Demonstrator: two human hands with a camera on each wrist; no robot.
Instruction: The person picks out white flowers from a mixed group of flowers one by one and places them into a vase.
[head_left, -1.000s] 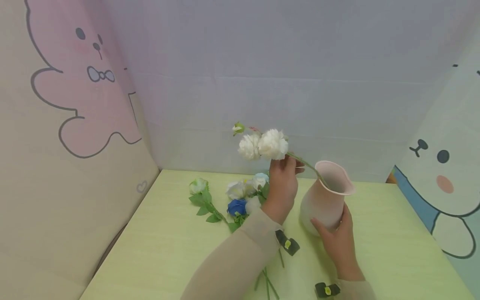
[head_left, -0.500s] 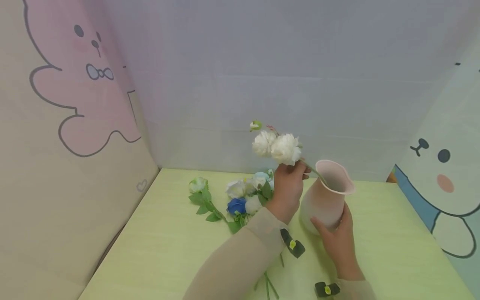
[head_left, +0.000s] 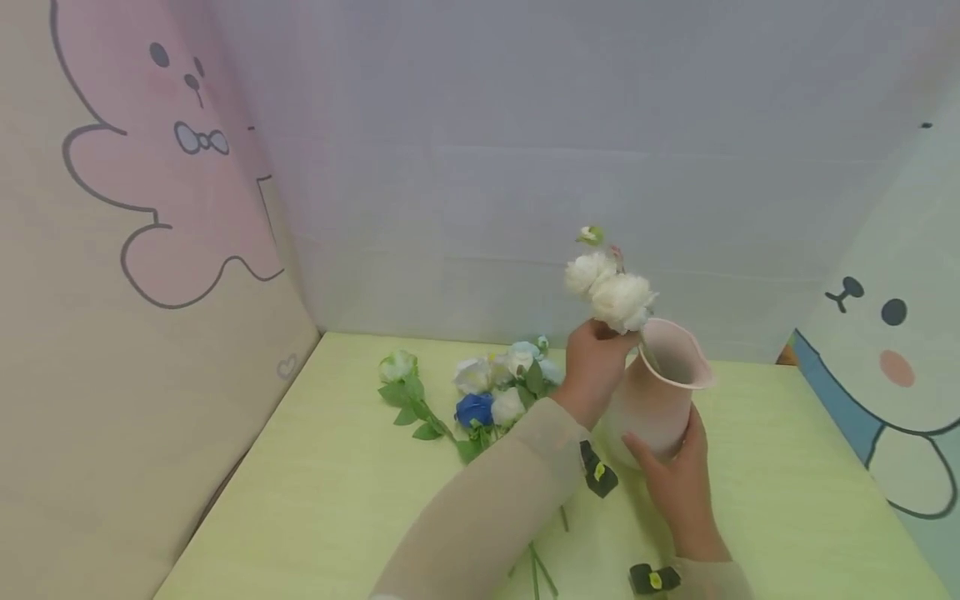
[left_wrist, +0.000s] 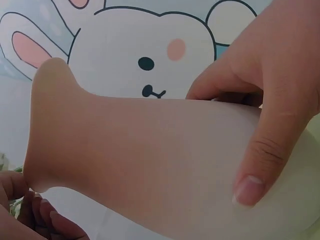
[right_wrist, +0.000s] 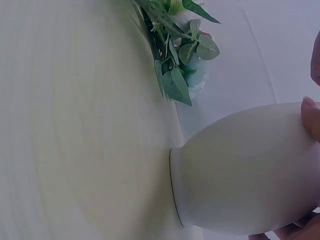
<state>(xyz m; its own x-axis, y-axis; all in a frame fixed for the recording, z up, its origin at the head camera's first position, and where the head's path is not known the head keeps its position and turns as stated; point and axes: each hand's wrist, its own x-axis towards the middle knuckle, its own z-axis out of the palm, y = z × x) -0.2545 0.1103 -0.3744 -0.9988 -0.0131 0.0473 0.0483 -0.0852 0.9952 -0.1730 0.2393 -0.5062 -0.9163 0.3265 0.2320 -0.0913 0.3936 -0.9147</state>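
My left hand (head_left: 600,362) pinches the stem of a white flower (head_left: 622,302) just below its large blossoms, close to the vase's rim. The stem's lower end reaches into the mouth of a pale pink-and-white vase (head_left: 654,412). My right hand (head_left: 678,479) grips the vase low on its body, with the thumb across the near left side and fingers round the right. In the left wrist view, the right thumb (left_wrist: 255,187) presses on the vase wall, and left-hand fingertips (left_wrist: 45,215) are beside the rim. The vase base (right_wrist: 176,187) shows in the right wrist view.
A bunch of flowers with a blue rose (head_left: 474,411) and white blossoms lies left of the vase on the yellow table (head_left: 337,500). A pale green-white flower (head_left: 397,367) lies farther left. Printed cloth (head_left: 525,167) encloses the table at the back and sides.
My left hand has moved right, toward the vase, carrying the white flower, which now stands more upright with its stem deeper in the mouth. My right hand and the vase have stayed put.
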